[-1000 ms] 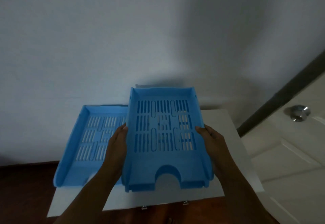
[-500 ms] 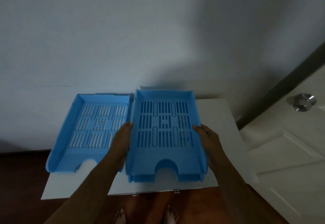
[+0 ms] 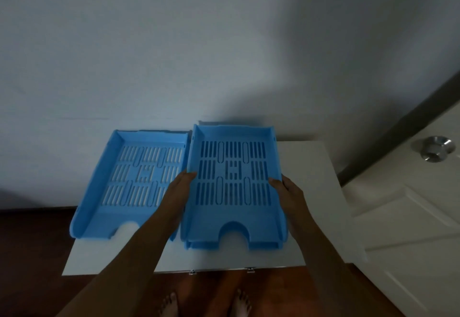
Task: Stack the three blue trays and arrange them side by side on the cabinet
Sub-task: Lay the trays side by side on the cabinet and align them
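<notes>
A blue slotted tray (image 3: 234, 217) sits on top of another blue tray whose front edge (image 3: 199, 245) shows beneath it, on the right half of the white cabinet top (image 3: 306, 192). My left hand (image 3: 178, 189) grips the upper tray's left wall and my right hand (image 3: 290, 192) grips its right wall. A single blue tray (image 3: 109, 192) lies flat to the left, its right wall next to the stack; my left forearm covers its front right corner.
The cabinet stands against a pale wall (image 3: 174, 55). A white door (image 3: 410, 217) with a metal knob (image 3: 434, 148) is at the right. Dark wood floor (image 3: 29, 254) and my bare feet (image 3: 206, 304) show below the cabinet's front edge.
The held tray has come down from a raised, tilted position onto the lower tray, and moved slightly back. Both hands stay on its side walls. The view has shifted.
</notes>
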